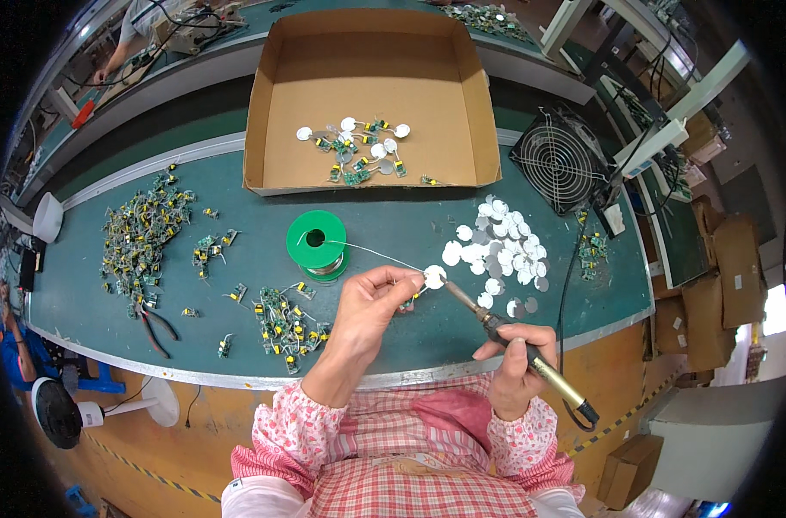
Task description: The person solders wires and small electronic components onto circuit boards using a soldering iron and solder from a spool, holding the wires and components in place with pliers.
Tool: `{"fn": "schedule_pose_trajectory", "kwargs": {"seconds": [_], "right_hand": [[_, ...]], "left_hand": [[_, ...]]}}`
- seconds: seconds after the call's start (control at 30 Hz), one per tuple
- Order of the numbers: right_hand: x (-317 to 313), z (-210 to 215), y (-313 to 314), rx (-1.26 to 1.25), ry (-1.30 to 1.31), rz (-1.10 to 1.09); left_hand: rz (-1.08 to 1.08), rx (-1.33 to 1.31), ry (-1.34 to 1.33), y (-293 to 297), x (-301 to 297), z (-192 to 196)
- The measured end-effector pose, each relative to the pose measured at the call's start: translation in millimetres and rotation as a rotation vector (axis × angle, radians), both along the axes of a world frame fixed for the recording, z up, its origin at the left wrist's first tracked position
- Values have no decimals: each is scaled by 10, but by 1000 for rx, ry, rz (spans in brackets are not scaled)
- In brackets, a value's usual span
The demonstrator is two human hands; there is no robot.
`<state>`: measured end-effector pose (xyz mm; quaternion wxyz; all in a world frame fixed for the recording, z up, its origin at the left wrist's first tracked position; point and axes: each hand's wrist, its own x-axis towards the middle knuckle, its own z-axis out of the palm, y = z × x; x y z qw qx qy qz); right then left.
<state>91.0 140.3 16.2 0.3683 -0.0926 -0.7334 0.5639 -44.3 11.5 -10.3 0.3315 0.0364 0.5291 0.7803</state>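
My left hand [369, 309] is closed in a pinch at the middle of the bench, with solder wire [380, 254] at its fingertips. The wire runs there from a green spool [317, 242]. Just past the fingertips is a white round disc [435, 276]. A small green circuit board [407, 305] shows under the fingers, partly hidden. My right hand [520, 363] is wrapped round a soldering iron [544, 369]. The iron's tip points up and left, close to the disc; whether they touch I cannot tell.
White and grey discs [505, 246] lie scattered to the right, near a black fan [558, 161]. Small circuit boards form piles at left [142, 229] and nearer [285, 324]. Pliers [155, 330] lie at left. A cardboard box [371, 86] at the back holds several disc-and-board pieces.
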Motion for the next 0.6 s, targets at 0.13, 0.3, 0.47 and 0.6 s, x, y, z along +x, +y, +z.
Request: {"fn": "schedule_pose_trajectory", "kwargs": {"seconds": [0.13,0.3,0.47,0.6], "right_hand": [[-34,12,29,44,-42,41],[-88,47,39,75,-61,71],[-94,92,47,212,-67,85],[-111,156,71,437,-53,145]], "left_hand": [[-1,14,4,14,2,24],[-2,22,7,17,-11,53],[-6,23,13,-8,-17,54],[-19,21,14,0,-27,20]]}}
